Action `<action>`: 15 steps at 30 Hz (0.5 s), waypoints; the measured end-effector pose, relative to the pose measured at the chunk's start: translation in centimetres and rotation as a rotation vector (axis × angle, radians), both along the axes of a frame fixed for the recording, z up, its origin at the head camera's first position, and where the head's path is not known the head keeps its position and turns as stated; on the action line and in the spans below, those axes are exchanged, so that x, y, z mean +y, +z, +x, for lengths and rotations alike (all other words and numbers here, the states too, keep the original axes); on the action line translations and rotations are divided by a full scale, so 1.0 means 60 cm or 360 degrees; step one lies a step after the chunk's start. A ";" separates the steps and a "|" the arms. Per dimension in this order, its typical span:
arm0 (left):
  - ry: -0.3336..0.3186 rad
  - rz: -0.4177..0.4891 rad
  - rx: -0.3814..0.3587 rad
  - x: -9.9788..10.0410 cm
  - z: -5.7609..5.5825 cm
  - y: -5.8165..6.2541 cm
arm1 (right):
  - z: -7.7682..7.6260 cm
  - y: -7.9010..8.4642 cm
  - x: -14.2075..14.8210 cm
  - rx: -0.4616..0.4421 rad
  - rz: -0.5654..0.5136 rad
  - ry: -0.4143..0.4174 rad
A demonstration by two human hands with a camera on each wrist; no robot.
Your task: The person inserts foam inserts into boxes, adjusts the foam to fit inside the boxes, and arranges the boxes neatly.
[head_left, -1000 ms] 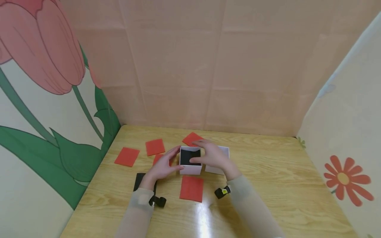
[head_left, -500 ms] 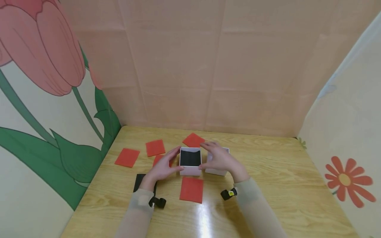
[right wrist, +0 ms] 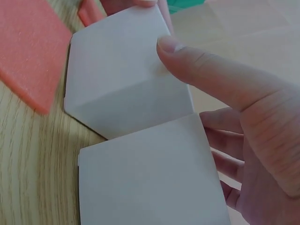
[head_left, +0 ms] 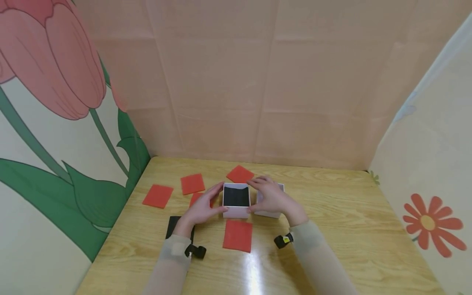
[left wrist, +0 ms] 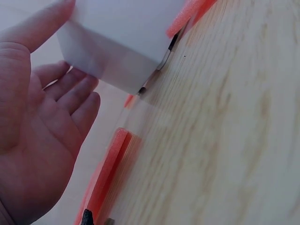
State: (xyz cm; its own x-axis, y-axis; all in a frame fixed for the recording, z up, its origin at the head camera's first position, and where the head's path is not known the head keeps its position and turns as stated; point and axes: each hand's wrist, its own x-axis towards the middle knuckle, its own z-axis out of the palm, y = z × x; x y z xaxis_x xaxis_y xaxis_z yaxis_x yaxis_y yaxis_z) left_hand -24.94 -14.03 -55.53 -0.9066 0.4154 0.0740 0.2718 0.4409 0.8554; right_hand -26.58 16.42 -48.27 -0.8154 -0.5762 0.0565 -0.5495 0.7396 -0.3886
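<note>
A white open-topped box stands on the table with a black sheet lying inside it. My left hand holds the box's left side, thumb at the front corner and fingers farther back along the wall. On the opposite side, my right hand has its thumb on the front face and its fingers toward the back right. A second white box stands just to the right, partly hidden behind the right hand. In the right wrist view this second box is right beside the first.
One red foam square lies in front of the box, another red square behind it. Several more lie to the left, including a red square near the table's left edge. A black piece shows partly under the left wrist.
My right hand has moved right, from over the box's opening to its right side, uncovering the black sheet. The left hand has stayed in place.
</note>
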 end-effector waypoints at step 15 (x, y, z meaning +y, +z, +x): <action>-0.0014 0.0023 0.0006 0.001 0.001 0.001 | -0.004 -0.001 0.002 -0.0025 0.0038 0.0012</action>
State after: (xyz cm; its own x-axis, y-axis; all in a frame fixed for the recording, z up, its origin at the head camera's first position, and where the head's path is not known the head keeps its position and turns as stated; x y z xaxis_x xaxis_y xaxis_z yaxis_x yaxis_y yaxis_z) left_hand -24.87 -13.98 -55.49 -0.9026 0.4223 0.0833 0.2788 0.4262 0.8606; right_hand -26.81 16.56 -48.36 -0.8118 -0.5832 0.0296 -0.5489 0.7448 -0.3794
